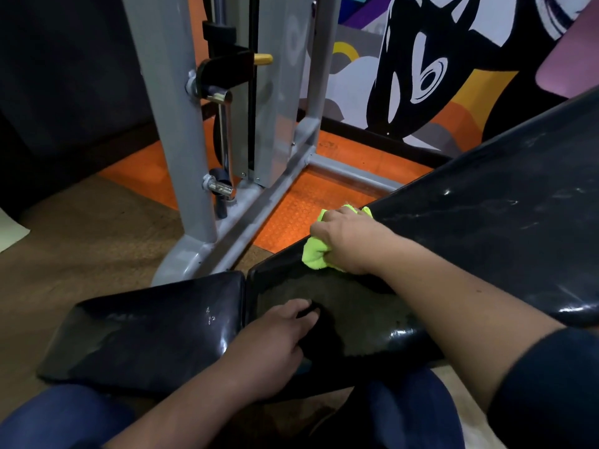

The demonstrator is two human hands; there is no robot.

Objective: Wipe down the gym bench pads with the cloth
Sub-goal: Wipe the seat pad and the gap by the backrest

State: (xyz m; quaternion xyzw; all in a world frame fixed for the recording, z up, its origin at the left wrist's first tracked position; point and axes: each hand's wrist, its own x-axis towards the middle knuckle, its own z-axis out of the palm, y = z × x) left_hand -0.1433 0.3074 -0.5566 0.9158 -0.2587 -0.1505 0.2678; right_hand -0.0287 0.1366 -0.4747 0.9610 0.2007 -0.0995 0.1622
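1. The right hand [343, 238] has its fingers clenched on the cloth [316, 254], bunching it and pressing it onto the far edge of the back pad [486, 222] near its lower end. Bunching probably gives a firm wad for scrubbing the rim.
2. The left hand [275, 338] lies flat, fingers released and spread, on the same pad's lower end just beside the gap to the seat pad [146, 328]. It grasps nothing; it looks like a brace to steady the bench.
3. The back pad rises to the right, leaving a long open surface up-slope for strokes.
4. Beyond the wiped edge the pad drops off to the orange floor [308, 202], and the grey frame [246, 218] stands near, so room that way is tight.
5. The seat pad lies clear of both hands.
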